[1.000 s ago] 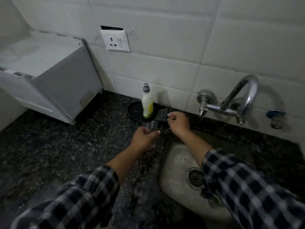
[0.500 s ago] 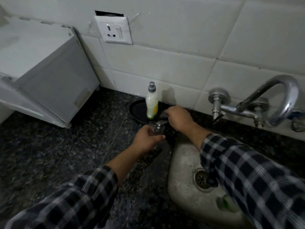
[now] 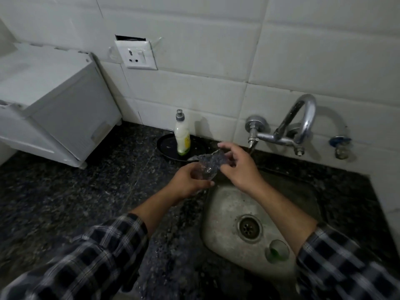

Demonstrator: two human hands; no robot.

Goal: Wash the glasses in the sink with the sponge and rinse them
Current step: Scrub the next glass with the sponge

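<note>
Left hand (image 3: 188, 180): my fingers and thumb curl round the glass (image 3: 205, 172) and hold it tilted over the counter (image 3: 86, 191), just beside the sink's back left corner.
Right hand (image 3: 240, 167): my thumb and fingers pinch the sponge (image 3: 218, 159), with my forefinger lifted straight above it.
Sponge: dark and crumpled, meeting the top of the glass. Blur hides whether it goes inside.
Sink (image 3: 225, 204): steel basin below my right forearm, with the drain (image 3: 250, 228) in its middle.
Second glass (image 3: 278, 251): lying in the sink near the drain, by my right sleeve, with green showing in it.
Tap (image 3: 300, 124): on the wall behind the sink, its spout just beyond my right hand.
Bottle (image 3: 183, 137): upright on a black dish (image 3: 165, 146) at the back of the counter, left of the tap.
</note>
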